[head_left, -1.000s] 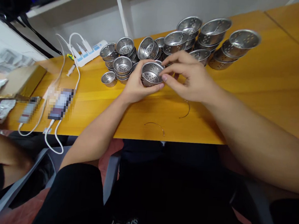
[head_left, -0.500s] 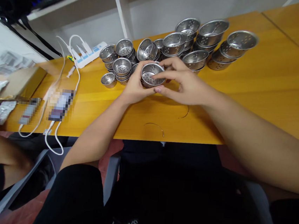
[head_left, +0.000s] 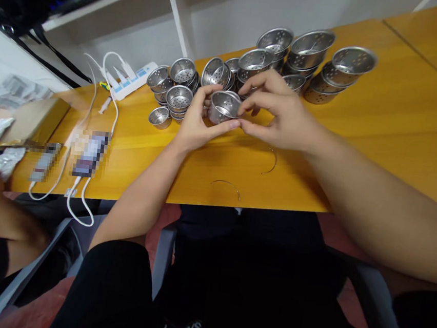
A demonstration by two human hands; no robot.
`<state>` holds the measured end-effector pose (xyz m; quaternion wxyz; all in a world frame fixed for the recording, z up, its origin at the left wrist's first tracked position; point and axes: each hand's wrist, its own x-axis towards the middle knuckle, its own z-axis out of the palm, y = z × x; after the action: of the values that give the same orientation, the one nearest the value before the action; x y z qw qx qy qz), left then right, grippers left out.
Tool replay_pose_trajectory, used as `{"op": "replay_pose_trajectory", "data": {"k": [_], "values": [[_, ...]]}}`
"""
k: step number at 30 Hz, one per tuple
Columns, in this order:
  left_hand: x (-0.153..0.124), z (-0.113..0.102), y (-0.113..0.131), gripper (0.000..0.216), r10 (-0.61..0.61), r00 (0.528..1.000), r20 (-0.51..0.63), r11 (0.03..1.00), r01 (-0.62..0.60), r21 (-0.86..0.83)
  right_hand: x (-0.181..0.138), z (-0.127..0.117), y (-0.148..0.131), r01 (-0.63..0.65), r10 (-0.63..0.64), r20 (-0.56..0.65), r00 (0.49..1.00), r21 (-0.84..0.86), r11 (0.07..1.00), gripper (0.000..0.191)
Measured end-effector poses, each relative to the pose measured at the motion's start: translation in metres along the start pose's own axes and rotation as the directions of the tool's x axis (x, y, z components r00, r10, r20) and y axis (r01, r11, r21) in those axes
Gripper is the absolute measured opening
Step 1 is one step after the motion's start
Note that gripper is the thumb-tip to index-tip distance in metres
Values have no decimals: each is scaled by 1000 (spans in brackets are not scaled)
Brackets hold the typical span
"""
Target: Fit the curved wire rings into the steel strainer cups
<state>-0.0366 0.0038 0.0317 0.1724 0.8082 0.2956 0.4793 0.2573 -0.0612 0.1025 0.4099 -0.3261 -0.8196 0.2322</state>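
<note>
A small round metal strainer basket (head_left: 222,108) with a shiny rim is held above the table, tilted so its side wall faces me. My left hand (head_left: 199,118) wraps round its left side, the thumb along the lower front. On the right, my right hand (head_left: 275,113) pinches the edge between thumb and fingertips, its other fingers curled. Just behind the hands, several stacks of perforated strainer baskets (head_left: 255,62) stand close together; my right hand partly covers some. Two thin curved wires, one nearer the edge (head_left: 227,184) and one by my right wrist (head_left: 274,161), lie on the table.
On the yellow table (head_left: 395,129), a white power strip (head_left: 136,80) feeds cables to two phones, one larger (head_left: 91,154), one smaller (head_left: 44,162). Farther left are a cardboard box (head_left: 33,123), plastic bags (head_left: 6,161) and another person's arm (head_left: 3,210). A shelf stands behind.
The strainer basket has tipped from showing its perforated inside to showing its outer side wall. My right fingers have come out of its inside to the right edge.
</note>
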Motion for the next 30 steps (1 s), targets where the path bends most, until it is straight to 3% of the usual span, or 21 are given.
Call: {"op": "replay_pose_trajectory", "data": {"k": [3, 8, 12, 16, 21, 25, 30], "values": [[0, 1, -11, 102, -42, 999, 4, 999, 42, -3, 2, -9, 3, -64, 65, 19, 998, -82, 995, 47], [2, -2, -16, 82, -73, 996, -52, 997, 72, -28, 4, -20, 13, -37, 53, 47, 997, -297, 954, 33], [3, -3, -18, 71, -46, 997, -68, 998, 43, -41, 2, -13, 28, -77, 146, 129, 981, -432, 899, 23], [3, -4, -19, 60, -14, 999, -52, 1000, 13, -18, 3, -1, 51, -94, 179, 162, 970, -430, 898, 14], [4, -3, -10, 59, -8, 999, -53, 1000, 7, -18, 4, 3, 57, -109, 151, 74, 986, -400, 910, 23], [5, -1, -8, 59, -11, 998, -56, 999, 8, -46, 0, -10, 31, -139, 123, -72, 990, -314, 939, 35], [3, 1, -6, 56, -49, 997, -53, 997, 45, -68, 14, -31, -7, -93, -2, -225, 974, -411, 907, 21]]}}
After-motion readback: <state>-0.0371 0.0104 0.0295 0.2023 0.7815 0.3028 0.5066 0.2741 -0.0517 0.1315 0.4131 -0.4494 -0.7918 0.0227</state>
